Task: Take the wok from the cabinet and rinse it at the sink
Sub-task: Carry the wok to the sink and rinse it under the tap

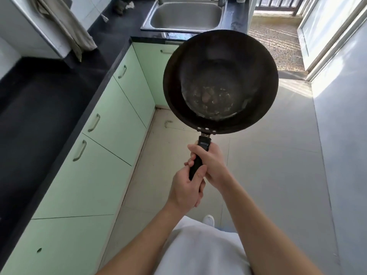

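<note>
Two-handed grip, left hand [185,193] behind right hand [213,162], snug around wok [219,82] handle.

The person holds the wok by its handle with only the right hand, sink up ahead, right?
Not quite: the head view shows both hands gripping the handle, the left hand at its end, the right hand nearer the wok. The sink is indeed ahead.
</note>
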The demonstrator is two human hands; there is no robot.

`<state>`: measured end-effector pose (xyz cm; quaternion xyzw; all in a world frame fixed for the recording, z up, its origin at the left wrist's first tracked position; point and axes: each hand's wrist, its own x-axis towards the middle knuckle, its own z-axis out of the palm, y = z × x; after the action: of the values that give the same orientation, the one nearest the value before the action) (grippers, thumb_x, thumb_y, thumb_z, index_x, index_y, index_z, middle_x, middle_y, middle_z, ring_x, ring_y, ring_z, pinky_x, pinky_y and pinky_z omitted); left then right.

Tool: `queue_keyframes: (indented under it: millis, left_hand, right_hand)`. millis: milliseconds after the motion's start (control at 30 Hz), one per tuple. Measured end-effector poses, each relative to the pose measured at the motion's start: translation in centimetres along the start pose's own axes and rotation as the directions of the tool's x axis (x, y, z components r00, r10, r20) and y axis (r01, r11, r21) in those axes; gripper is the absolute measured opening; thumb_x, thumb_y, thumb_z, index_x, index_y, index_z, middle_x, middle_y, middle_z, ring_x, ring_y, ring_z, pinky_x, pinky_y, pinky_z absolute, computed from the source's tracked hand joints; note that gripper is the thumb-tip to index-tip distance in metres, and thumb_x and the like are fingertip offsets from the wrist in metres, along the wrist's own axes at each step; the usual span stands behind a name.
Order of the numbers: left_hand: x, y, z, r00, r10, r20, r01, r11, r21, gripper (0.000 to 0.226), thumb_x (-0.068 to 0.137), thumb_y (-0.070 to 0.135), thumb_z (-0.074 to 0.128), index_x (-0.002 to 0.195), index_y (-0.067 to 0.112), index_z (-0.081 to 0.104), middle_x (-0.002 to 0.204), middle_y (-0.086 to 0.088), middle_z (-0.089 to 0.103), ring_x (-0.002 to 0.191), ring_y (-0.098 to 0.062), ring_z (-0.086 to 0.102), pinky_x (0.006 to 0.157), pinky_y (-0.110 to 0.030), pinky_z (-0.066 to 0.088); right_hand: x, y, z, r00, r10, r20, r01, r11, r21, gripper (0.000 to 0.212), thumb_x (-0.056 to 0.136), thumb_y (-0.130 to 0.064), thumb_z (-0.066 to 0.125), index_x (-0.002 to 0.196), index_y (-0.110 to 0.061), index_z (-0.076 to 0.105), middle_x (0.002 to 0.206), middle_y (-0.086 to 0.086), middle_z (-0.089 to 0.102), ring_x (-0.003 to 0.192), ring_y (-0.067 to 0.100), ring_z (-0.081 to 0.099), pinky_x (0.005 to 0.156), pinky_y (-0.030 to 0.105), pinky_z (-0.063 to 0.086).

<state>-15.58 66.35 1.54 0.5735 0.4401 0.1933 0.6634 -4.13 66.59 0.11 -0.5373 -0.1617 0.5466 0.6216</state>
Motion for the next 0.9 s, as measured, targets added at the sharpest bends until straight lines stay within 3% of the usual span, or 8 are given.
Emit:
queue_keyframes:
  millis: [233,467,667,800,900]
  left_hand:
    - [6.8,2.0,0.9,0.999,-0.033,-0.033,0.030,0.998,-0.063,0.022,0.100,0.019,0.050,0.088,0.001,0.051,0.047,0.002,0.041,0.029,-0.013,0.031,0.032,-0.017,0.026]
    - [16.5,4.5,-1.4,0.999,-0.029,-0.027,0.028,0.999,-0.046,0.026,0.099,0.021,0.051,0.088,-0.002,0.052,0.047,0.001,0.042,0.029,-0.013,0.031,0.032,-0.018,0.027]
    - [26.9,8.4,-5.7,1.000,-0.023,0.004,0.023,0.999,-0.046,0.021,0.099,0.024,0.052,0.087,0.006,0.053,0.049,-0.001,0.043,0.029,-0.014,0.032,0.032,-0.019,0.027]
    - [32.6,10.6,-8.1,1.000,-0.008,0.018,0.010,0.998,-0.064,0.024,0.099,0.024,0.052,0.082,0.007,0.052,0.049,-0.001,0.043,0.029,-0.015,0.032,0.033,-0.020,0.027]
    - [35.7,11.9,-9.2,1.000,-0.016,0.012,0.017,0.997,-0.082,0.026,0.098,0.024,0.053,0.080,0.006,0.051,0.048,-0.001,0.042,0.029,-0.013,0.032,0.032,-0.020,0.026]
  right_hand:
    - [6.9,-2.4,-1.3,0.999,0.045,-0.003,-0.045,0.999,-0.018,0.021,0.093,-0.004,0.064,0.075,-0.009,0.054,0.060,0.005,0.057,0.049,0.018,0.058,0.076,0.051,0.054]
    - [16.3,-5.7,0.0,0.999,0.044,-0.020,-0.044,0.999,0.001,0.021,0.095,-0.001,0.062,0.077,-0.006,0.053,0.061,0.007,0.054,0.048,0.017,0.056,0.063,0.037,0.060]
    - [27.2,-9.1,2.8,0.999,0.025,-0.040,-0.026,1.000,-0.017,0.021,0.094,-0.005,0.065,0.077,-0.009,0.053,0.059,0.004,0.056,0.047,0.018,0.059,0.076,0.056,0.045]
    - [33.0,-11.6,4.8,0.999,0.010,-0.036,-0.011,1.000,-0.021,0.021,0.095,-0.005,0.065,0.078,-0.008,0.052,0.060,0.005,0.055,0.048,0.018,0.056,0.072,0.049,0.054]
    - [36.3,-12.7,5.5,0.999,0.013,-0.044,-0.014,0.999,-0.034,0.018,0.093,-0.007,0.067,0.082,-0.008,0.053,0.061,0.005,0.056,0.048,0.019,0.056,0.074,0.053,0.049]
